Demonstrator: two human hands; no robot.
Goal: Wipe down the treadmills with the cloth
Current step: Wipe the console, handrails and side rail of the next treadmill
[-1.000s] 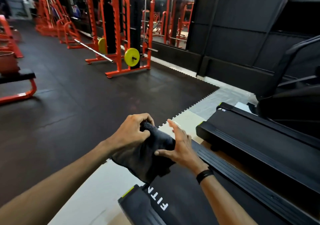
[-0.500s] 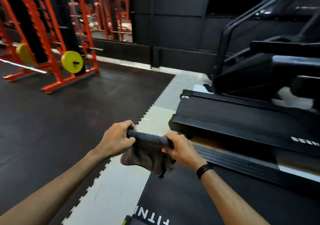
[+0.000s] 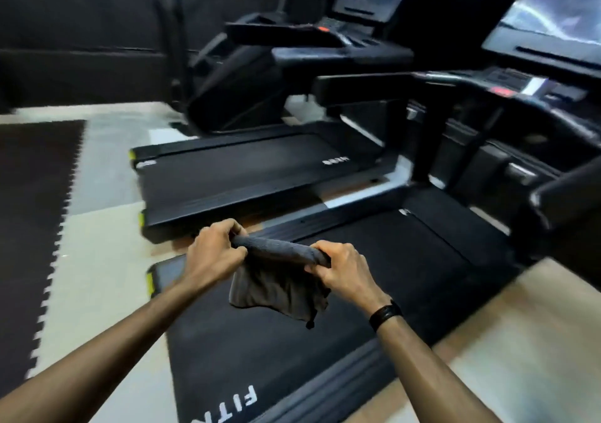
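White letters "FITN", cut off, on the near treadmill's belt.

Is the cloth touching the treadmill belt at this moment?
No: the cloth hangs in the air above the near treadmill, stretched between the left hand and the right hand, which grip its rolled top edge.

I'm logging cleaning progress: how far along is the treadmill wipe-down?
Nothing looks wiped yet. In hand: left hand and right hand grip the rolled cloth above the near treadmill, not touching it. Left: both this one and the far treadmill, consoles included.
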